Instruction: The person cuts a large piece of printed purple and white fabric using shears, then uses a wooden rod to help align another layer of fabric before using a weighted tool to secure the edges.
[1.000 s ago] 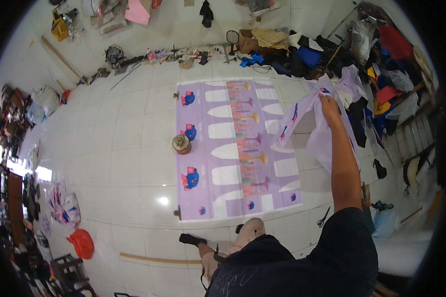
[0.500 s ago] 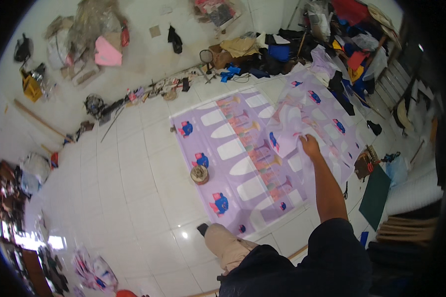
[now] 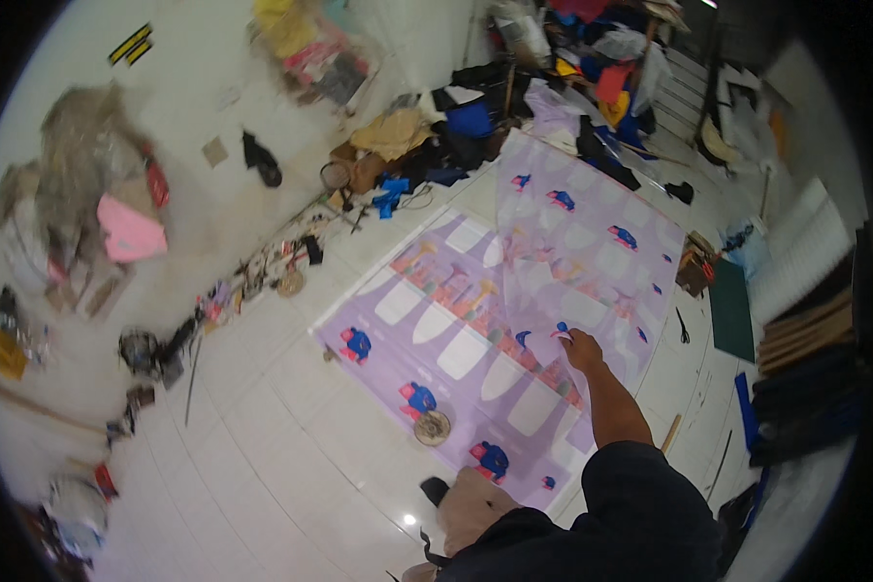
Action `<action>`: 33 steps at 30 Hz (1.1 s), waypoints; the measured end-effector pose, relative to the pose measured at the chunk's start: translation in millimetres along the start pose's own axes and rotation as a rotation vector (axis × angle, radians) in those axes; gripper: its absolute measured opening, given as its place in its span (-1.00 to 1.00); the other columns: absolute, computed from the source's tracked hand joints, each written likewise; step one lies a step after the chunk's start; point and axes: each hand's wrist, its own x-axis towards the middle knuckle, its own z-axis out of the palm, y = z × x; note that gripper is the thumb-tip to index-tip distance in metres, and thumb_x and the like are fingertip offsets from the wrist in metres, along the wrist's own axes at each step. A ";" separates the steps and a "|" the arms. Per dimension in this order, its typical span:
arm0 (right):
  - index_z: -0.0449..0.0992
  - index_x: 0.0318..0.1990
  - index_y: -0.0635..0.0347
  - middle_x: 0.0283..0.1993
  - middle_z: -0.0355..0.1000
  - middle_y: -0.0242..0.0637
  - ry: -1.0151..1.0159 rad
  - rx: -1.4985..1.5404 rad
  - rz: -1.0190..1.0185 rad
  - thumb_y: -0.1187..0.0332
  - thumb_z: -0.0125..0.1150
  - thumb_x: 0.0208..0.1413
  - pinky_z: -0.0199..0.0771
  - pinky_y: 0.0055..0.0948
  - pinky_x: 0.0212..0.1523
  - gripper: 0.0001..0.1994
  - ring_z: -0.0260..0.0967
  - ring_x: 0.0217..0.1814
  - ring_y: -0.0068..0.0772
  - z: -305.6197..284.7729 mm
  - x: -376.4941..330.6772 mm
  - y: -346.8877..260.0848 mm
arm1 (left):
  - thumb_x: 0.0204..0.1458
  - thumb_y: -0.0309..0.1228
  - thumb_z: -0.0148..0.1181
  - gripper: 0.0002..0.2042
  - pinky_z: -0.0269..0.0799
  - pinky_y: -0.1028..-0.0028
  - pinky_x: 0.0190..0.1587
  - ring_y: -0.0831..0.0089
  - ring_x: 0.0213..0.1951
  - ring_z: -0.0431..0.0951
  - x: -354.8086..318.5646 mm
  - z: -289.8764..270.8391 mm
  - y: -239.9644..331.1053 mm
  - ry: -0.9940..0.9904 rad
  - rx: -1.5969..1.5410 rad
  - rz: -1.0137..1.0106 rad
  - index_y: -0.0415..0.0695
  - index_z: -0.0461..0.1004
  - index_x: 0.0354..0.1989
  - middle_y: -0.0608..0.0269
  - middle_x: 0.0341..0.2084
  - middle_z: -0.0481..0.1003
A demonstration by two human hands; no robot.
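On the floor, my right hand (image 3: 580, 346) pinches a second purple sheet (image 3: 592, 252), half spread over the flat one (image 3: 427, 330); left hand unseen.

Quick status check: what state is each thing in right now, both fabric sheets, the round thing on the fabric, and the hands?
Lower purple sheet: spread flat on the tiled floor.
Upper purple sheet: edge lifted, partly overlapping the lower sheet.
Round tape roll: lying on the lower sheet.
Right hand: gripping the upper sheet's edge.
Left hand: out of view.

A round weight (image 3: 433, 428) sits on the flat sheet (image 3: 427, 330) spread over the floor (image 3: 262, 436). A second sheet (image 3: 592, 252) overlaps its right side. Clutter (image 3: 475, 126) lies behind both.
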 end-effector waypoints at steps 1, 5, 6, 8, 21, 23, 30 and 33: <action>0.48 -0.13 0.10 -0.18 0.53 -0.08 0.031 0.020 0.002 0.11 0.11 0.17 0.46 -0.02 -0.07 -0.72 0.47 -0.07 0.05 -9.4 2.2 -7.5 | 0.12 -0.31 0.16 -0.82 0.40 0.25 -0.41 0.31 -0.50 0.45 36.9 -15.1 30.6 -0.038 -0.020 -0.069 -0.15 0.52 -0.26 0.12 -0.54 0.49; 0.48 -0.17 0.07 -0.24 0.53 -0.09 0.141 -0.097 -0.022 0.15 0.13 0.14 0.47 -0.05 -0.14 -0.77 0.49 -0.12 -0.01 -32.5 14.3 -72.4 | 0.14 -0.29 0.13 -0.81 0.41 0.27 -0.39 0.33 -0.47 0.46 187.9 -103.3 153.1 -0.090 0.099 0.181 -0.15 0.52 -0.25 0.14 -0.52 0.49; 0.48 -0.16 0.07 -0.24 0.53 -0.09 0.204 -0.081 -0.018 0.15 0.12 0.14 0.48 -0.05 -0.13 -0.76 0.49 -0.12 -0.01 -56.7 23.4 -97.0 | 0.14 -0.29 0.13 -0.81 0.41 0.28 -0.39 0.34 -0.46 0.46 217.3 -132.9 195.2 -0.071 0.105 0.268 -0.15 0.51 -0.24 0.15 -0.52 0.49; 0.49 -0.13 0.07 -0.23 0.53 -0.09 0.273 -0.096 0.066 0.15 0.12 0.15 0.48 -0.05 -0.13 -0.75 0.49 -0.12 0.00 -85.5 30.2 -96.3 | 0.15 -0.28 0.11 -0.80 0.41 0.29 -0.38 0.35 -0.45 0.47 269.1 -154.7 268.4 -0.133 0.171 0.406 -0.15 0.51 -0.24 0.16 -0.50 0.50; 0.53 -0.10 0.06 -0.17 0.47 -0.11 0.739 -0.010 0.159 0.29 0.10 0.16 0.42 -0.12 -0.09 -0.80 0.43 -0.06 0.00 -120.3 -9.1 -100.9 | 0.21 -0.23 0.04 -0.76 0.44 0.38 -0.31 0.43 -0.37 0.49 402.7 -174.2 430.3 -0.767 0.757 0.505 -0.14 0.49 -0.20 0.24 -0.43 0.50; 0.53 -0.10 0.09 -0.17 0.46 -0.12 0.883 -0.053 0.164 0.36 0.13 0.13 0.42 -0.14 -0.10 -0.80 0.41 -0.07 0.00 -56.4 -18.9 -83.8 | 0.22 -0.22 0.03 -0.75 0.44 0.39 -0.30 0.45 -0.35 0.50 414.3 -160.9 428.4 -0.872 0.838 0.460 -0.14 0.49 -0.20 0.25 -0.42 0.51; 0.50 -0.26 0.20 -0.27 0.47 -0.11 0.438 -0.226 0.505 0.40 0.13 0.08 0.40 -0.05 -0.16 -0.88 0.43 -0.19 0.03 360.2 -149.0 78.2 | 0.25 -0.19 -0.02 -0.73 0.45 0.44 -0.27 0.49 -0.31 0.51 539.2 59.6 457.7 -1.124 1.015 0.682 -0.14 0.47 -0.18 0.29 -0.38 0.51; 0.50 -0.25 0.17 -0.31 0.48 -0.06 0.374 -0.058 0.721 0.30 0.06 0.16 0.41 -0.03 -0.18 -0.84 0.45 -0.21 0.08 512.6 -170.8 114.8 | 0.18 -0.08 0.08 -0.64 0.43 0.42 -0.24 0.43 -0.37 0.49 569.6 235.4 493.1 -1.030 0.999 1.044 -0.18 0.47 -0.27 0.20 -0.44 0.53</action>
